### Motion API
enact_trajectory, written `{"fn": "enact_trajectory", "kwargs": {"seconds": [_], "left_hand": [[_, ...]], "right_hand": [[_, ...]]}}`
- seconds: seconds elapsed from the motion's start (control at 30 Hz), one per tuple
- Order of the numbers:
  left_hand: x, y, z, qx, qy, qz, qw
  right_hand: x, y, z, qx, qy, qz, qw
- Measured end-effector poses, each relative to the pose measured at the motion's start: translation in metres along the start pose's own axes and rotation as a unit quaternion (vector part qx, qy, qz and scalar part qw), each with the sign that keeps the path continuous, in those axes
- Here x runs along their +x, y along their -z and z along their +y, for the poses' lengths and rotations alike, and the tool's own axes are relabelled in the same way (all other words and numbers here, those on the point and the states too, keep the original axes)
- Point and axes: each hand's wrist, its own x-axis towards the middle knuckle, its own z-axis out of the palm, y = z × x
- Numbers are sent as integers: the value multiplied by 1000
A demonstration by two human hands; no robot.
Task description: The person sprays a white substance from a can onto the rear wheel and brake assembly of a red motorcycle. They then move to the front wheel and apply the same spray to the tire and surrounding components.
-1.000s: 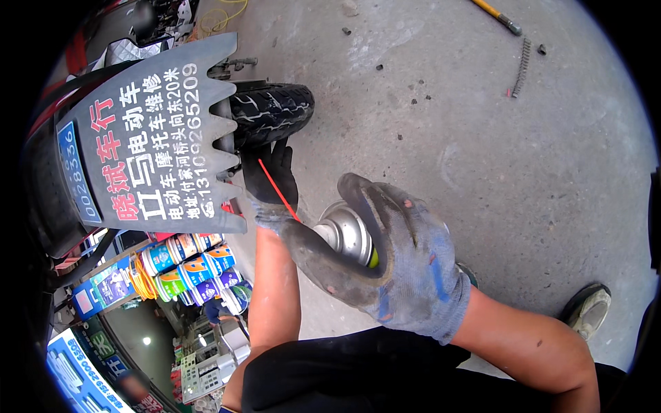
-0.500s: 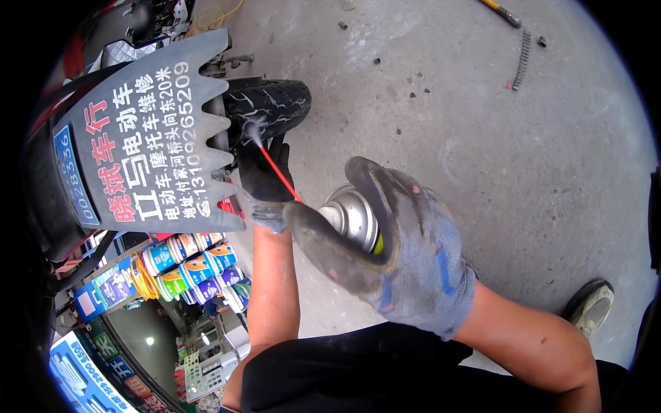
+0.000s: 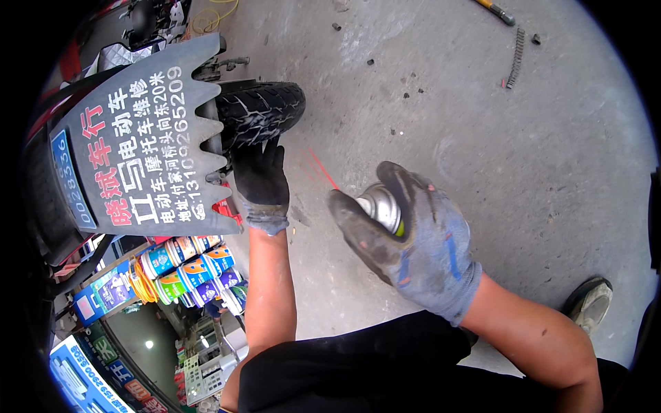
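A black tyre (image 3: 265,110) with pale wet streaks on its tread sticks out past the jagged edge of a grey mud flap (image 3: 206,55). Against its near side, my left hand (image 3: 263,175), in a dark-palmed glove, has its fingers stretched out and apart, the tips touching the rubber. My right hand (image 3: 430,237), in a grey-blue glove, is wrapped round a spray can (image 3: 380,206) with a silver top. From the can a thin red straw (image 3: 323,169) points toward the tyre, its tip away from the rubber. The glove hides most of the can.
A coil spring (image 3: 515,58) and a yellow-handled tool (image 3: 494,9) lie on the concrete at the far right, among small dark bits. Stacked buckets (image 3: 186,265) stand on the left. A yellow hose (image 3: 215,19) lies far left; a shoe (image 3: 590,304) rests at right.
My right hand has drawn the spray can back to the right, away from the tyre. The white mist at the straw's tip is gone. My left hand remains by the tyre.
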Motion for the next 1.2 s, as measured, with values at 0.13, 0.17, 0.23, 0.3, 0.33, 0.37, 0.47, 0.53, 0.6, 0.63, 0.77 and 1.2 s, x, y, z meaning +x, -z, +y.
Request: {"fn": "enact_trajectory", "kwargs": {"seconds": [0.13,0.17,0.23,0.3,0.33,0.37,0.47,0.53,0.6,0.63,0.77,1.2], "left_hand": [[-4,-2,1,4,6,-3,1000],[-3,-1,1,5,9,6,1000],[-2,-1,1,2,12,18,1000],[-2,-2,1,-5,11,27,1000],[-1,-2,0,-6,8,30,999],[-1,-3,-1,-6,6,34,999],[4,10,-3,-5,-19,9,1000],[8,15,2,-18,-33,-12,999],[9,14,12,-48,-38,-24,998],[7,14,16,-60,-38,-30,997],[-3,19,32,-156,-17,-72,985],[-3,13,20,48,-136,39,989]], "right_hand": [[-10,-6,10,-13,1,-5,1000],[-8,-5,9,-19,1,-12,1000],[-4,-1,4,-31,1,-26,999],[-4,-1,8,-18,-3,-14,1000],[-5,-2,11,-12,-5,-7,1000],[-5,-1,13,-9,-4,-12,1000],[-12,-1,17,4,-7,-20,1000],[-18,-5,21,12,-18,-11,1000],[-16,4,20,9,-43,-38,998],[-17,6,19,9,-58,-53,997],[-19,1,21,32,-46,-41,998],[-11,9,28,51,-47,2,998]]}}
